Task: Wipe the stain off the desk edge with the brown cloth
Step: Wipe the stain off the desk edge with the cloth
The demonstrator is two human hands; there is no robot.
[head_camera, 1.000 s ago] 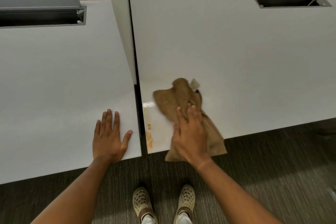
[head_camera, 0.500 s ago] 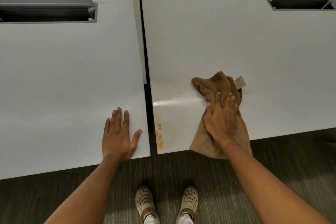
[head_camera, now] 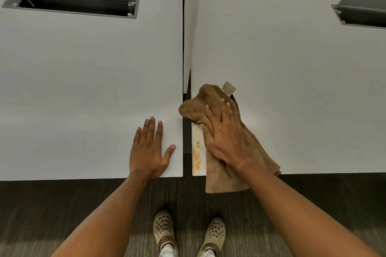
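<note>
Two hands are down on white surfaces: my left hand (head_camera: 149, 150) lies flat with fingers spread and nothing in it, on the neighbouring counter (head_camera: 83, 89) across a dark gap, while my right hand (head_camera: 224, 136) is pressed palm-down on the brown cloth (head_camera: 208, 106), pinning it rather than clenching it. It sits on the right counter (head_camera: 292, 89), bunched ahead of my fingertips, its tail hanging off the near edge below my wrist. Just to the thumb side of that hand, the orange stain (head_camera: 196, 157) runs along the counter's left border, uncovered. I judge the cloth soft, light and floppy, likely to slide and fold under a push, so I would hold it with a flat, firm palm over the thick folded part and sweep toward the thumb side across the smear.
</note>
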